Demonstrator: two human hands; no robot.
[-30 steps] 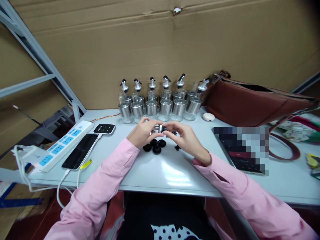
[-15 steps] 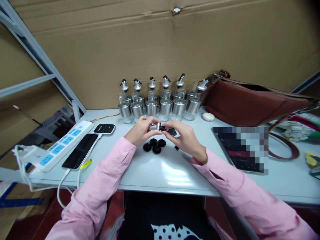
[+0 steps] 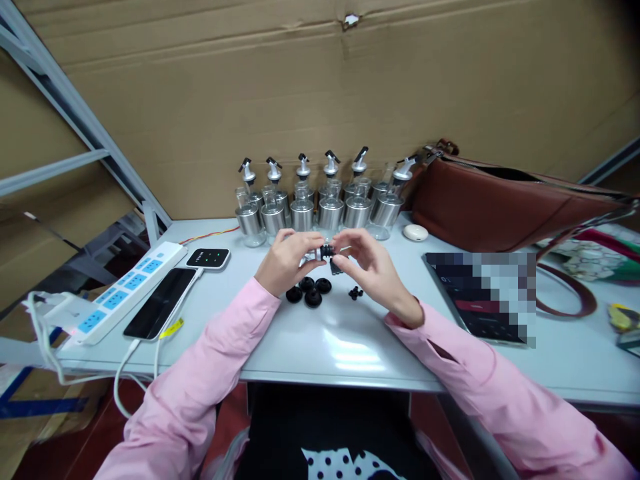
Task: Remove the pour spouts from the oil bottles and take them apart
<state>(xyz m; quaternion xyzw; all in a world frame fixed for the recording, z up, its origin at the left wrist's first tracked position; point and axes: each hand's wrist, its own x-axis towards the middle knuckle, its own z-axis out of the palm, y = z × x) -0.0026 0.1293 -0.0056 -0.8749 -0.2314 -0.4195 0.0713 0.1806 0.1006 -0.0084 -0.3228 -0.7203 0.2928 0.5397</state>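
A small pourer spout point(image 3: 324, 253), silver at one end and black at the other, is held between the two hands just above the grey table point(image 3: 320, 347), in front of the row of glass oil bottles point(image 3: 320, 207). The left hand point(image 3: 286, 261) is closed round the silver end, thumb and forefinger pinching it. The right hand point(image 3: 367, 263) is pinched on the black end with thumb and forefinger, its other fingers loosely curled.

Compared with a second ago, the hands have been raised slightly and brought nearer the bottles, and the right hand has been turned, so that the black end now shows clearly between the fingertips. A small black clip-like piece point(image 3: 355, 293), half hidden under the right hand before, now lies uncovered on the table just below that hand. From this it may be judged that the two parts of the spout are being pressed or twisted together and that the fitting is nearly seated, though the joint itself is too small to be made out.

Three black rubber stoppers point(image 3: 309, 291) lie in a cluster directly under the spout, untouched. To the left of the stoppers a phone point(image 3: 160, 302), a charger pad point(image 3: 209, 257) and a power strip point(image 3: 125, 288) are laid out; to the right a brown bag point(image 3: 500, 207) is set against the cardboard.
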